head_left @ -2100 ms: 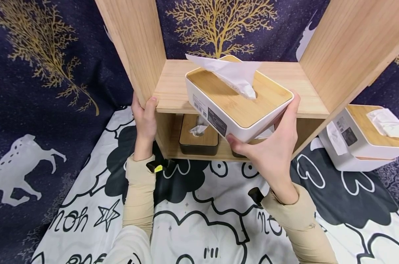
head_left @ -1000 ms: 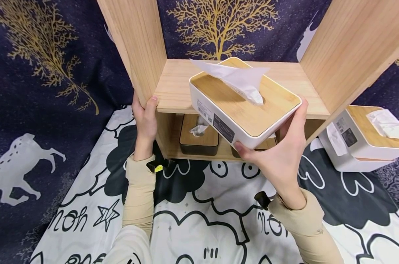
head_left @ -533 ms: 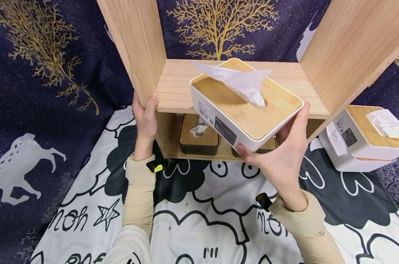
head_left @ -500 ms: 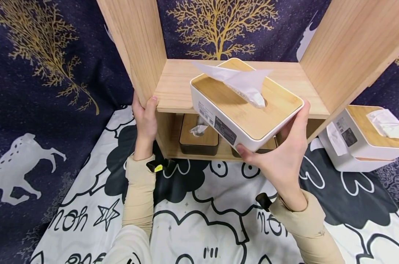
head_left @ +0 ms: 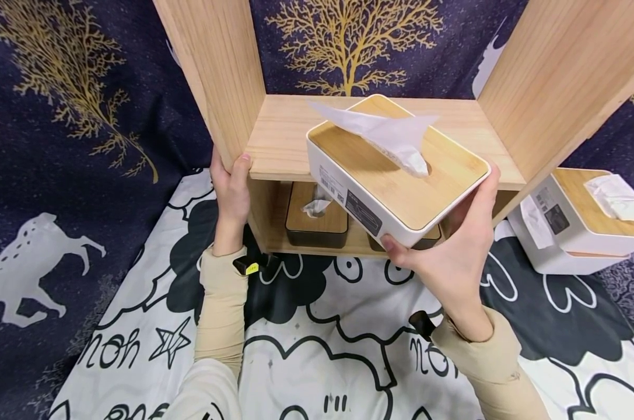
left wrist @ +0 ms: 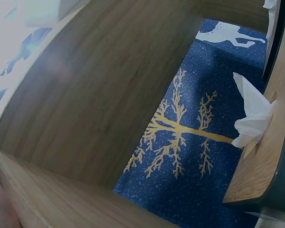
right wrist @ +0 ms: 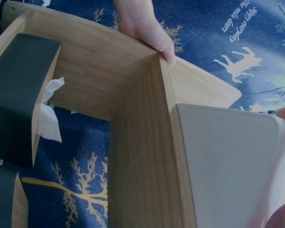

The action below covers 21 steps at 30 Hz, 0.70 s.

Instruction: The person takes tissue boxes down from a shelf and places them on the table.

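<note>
Right hand (head_left: 457,252) grips white tissue box (head_left: 390,188); left hand (head_left: 233,192) grips shelf (head_left: 231,87). Dark boxes (head_left: 317,238) sit below; white one seemingly unplaced.

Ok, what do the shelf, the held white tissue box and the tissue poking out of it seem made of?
Shelf: probably wood, matte; grain lines run along its pale boards.
White tissue box: likely plastic, given smooth, low-sheen walls and rounded corners; its lid shows fine grain, so wood or bamboo, rather matte.
Tissue: thin paper, by the look, soft and creased.
</note>
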Available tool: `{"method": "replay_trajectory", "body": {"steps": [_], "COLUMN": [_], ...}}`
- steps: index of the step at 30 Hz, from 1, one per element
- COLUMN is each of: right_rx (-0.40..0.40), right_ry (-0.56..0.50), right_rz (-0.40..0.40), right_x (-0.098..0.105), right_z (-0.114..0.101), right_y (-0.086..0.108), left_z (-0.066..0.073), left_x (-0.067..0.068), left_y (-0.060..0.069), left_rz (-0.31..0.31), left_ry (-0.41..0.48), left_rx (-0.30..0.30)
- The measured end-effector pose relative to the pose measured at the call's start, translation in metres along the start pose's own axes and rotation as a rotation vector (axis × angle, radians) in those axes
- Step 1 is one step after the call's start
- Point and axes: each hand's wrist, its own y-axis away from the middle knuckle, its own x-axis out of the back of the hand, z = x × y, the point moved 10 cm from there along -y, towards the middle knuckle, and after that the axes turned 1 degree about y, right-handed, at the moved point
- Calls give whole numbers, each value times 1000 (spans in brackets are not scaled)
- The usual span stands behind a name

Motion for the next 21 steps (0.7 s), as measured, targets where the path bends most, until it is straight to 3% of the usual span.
{"method": "replay_trajectory", "body": {"steps": [12,21], "right_rx": [40,69], "right_ry": [45,-10], "right_rz": [49,63], "right_x": [12,19], "right_z": [-6,-8], "right_y": [6,8], "left_z": [1,1], "left_x": [-1,-1], "left_y": [0,0], "left_rz": [8,9], "left_ry": [13,25], "left_rx": [10,11]}}
